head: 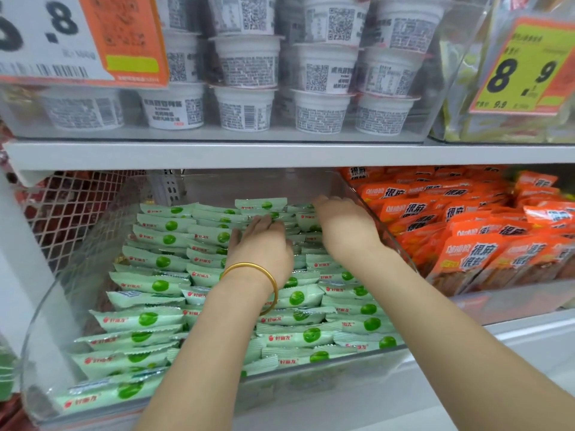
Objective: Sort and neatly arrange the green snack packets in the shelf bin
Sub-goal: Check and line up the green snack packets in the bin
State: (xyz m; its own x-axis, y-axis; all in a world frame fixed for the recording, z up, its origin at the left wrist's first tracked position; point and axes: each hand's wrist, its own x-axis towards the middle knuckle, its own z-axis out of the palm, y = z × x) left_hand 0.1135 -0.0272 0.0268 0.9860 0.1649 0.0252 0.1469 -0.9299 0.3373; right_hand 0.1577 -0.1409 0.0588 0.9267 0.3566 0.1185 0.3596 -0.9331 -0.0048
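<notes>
Head view: green packets [149,318], long axes left-right across clear bin [40,384]

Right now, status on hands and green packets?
Left hand, right hand open, on pale green plastic snack packets at rear of clear plastic bin. Nothing blocking.

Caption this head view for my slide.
Left hand and right hand touch green snack packets in a clear bin.

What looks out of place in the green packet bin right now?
A flipped packet in the left column shows grey print, not the green dot; so, seemingly, does the front packet. A loose packet sits atop the back row.
</notes>
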